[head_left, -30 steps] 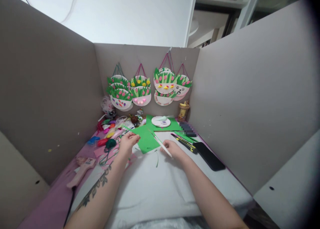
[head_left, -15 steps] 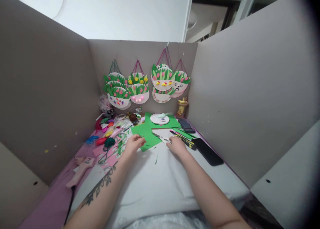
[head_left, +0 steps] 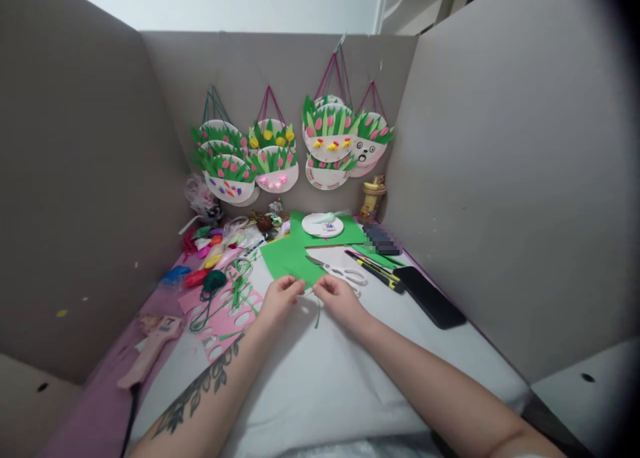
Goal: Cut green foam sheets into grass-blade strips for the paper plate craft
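Note:
My left hand (head_left: 283, 299) and my right hand (head_left: 339, 298) are brought close together over the white cloth, fingertips almost meeting. Both hands have thumb and fingers pinched. A tiny pale-green bit shows between them, too small to name. White-handled scissors (head_left: 345, 271) lie just beyond my right hand, blades pointing left and one handle loop partly covered. Behind my fingers rests a green sheet (head_left: 287, 261) of craft material. A thin green strip (head_left: 317, 315) lies on the cloth below my fingertips.
At the left are a pink sheet with holes (head_left: 225, 318), dark green yarn (head_left: 214, 281) and a pink glue gun (head_left: 153, 351). Cutter knives (head_left: 380, 275) and a black phone (head_left: 430, 298) lie right. A white plate (head_left: 306, 226) sits behind; decorated plate baskets (head_left: 330, 148) hang on the partition.
My right hand has let go of the scissors and moved left to my left hand. My left hand has shifted slightly right. The view has tilted down.

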`<state>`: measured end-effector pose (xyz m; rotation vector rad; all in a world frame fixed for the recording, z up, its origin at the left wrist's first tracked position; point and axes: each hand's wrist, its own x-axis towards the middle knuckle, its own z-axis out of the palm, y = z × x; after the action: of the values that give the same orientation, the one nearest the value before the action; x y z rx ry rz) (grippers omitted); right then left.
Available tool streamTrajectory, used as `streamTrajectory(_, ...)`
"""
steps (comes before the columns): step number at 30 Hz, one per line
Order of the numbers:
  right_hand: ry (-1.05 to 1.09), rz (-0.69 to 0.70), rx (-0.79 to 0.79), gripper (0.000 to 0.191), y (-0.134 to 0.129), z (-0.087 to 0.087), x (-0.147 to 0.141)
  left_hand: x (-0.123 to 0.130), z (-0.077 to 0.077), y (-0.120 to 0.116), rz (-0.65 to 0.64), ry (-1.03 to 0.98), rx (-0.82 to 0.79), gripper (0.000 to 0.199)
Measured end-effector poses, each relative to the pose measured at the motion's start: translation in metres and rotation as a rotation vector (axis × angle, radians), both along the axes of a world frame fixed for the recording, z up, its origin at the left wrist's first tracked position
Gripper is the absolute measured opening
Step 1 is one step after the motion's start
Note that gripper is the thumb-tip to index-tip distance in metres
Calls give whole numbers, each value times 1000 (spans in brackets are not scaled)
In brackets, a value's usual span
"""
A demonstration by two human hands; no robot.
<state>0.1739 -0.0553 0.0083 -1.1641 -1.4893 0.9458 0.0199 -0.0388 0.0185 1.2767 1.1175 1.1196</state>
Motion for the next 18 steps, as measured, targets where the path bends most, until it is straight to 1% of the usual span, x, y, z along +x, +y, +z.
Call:
streamTrajectory(2, -15, 9, -22, 20, -3, 3, 4, -2, -1, 3, 36, 2, 17, 28)
streamTrajectory(5, 12, 25, -83, 21, -6, 7, 11, -6, 2, 8, 103, -95, 8, 31)
streamTrajectory(8, 16, 29, -146, 21, -8, 13, 17, -11, 10, 12, 171, -209, -27, 30)
streamTrajectory(13, -56, 6, -143, 20, -5, 18, 31, -23, 24, 17, 285, -317, -106, 30)
streamTrajectory(14, -60, -6, -136, 21, -4, 18, 33, -25, 26, 17, 315, -328, -112, 30)
streamTrajectory(16, -66, -36, -126, 22, -2, 16, 36, -26, 27, 16, 333, -302, -116, 30)
streamTrajectory(18, -92, -38, -104, 21, -2, 15, 35, -23, 25, 13, 294, -227, -141, 31)
